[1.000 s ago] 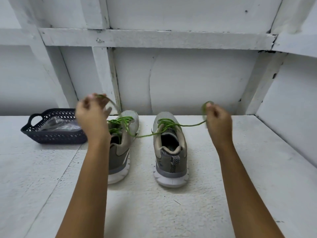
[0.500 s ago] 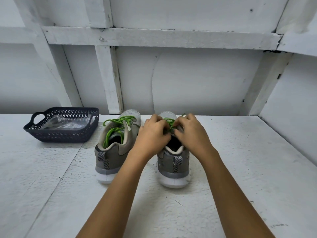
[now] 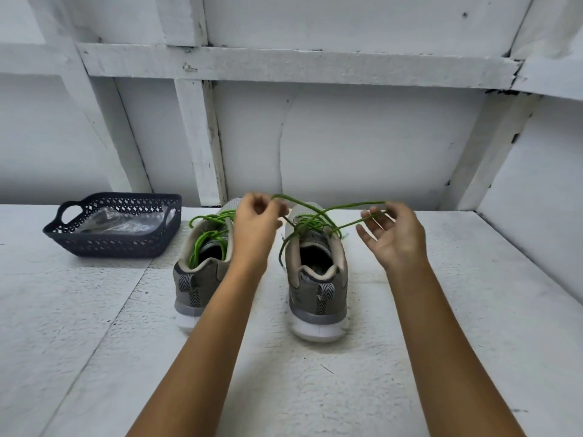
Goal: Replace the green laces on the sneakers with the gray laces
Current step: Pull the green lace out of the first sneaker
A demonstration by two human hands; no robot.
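Note:
Two gray sneakers stand heels toward me on the white surface. The left sneaker [image 3: 202,279] has its green lace [image 3: 202,238] loose over the opening. On the right sneaker [image 3: 318,279] the green lace [image 3: 312,219] is undone, and its strands rise crossing above the tongue. My left hand [image 3: 255,225] is between the shoes and pinches one strand near its end. My right hand [image 3: 394,238] hovers to the right of the right sneaker, palm showing and fingers relaxed, with the other strand lying across its fingertips. No gray laces show plainly.
A dark perforated basket [image 3: 63,230] holding a clear plastic bag [image 3: 116,220] sits at the back left. A white wall with wooden studs [image 3: 202,143] rises right behind the shoes, and another white wall closes the right side.
Half a second ago both hands were together on the right sneaker's tongue. They have since moved apart, drawing the green lace strands up and outward; my right hand has loosened.

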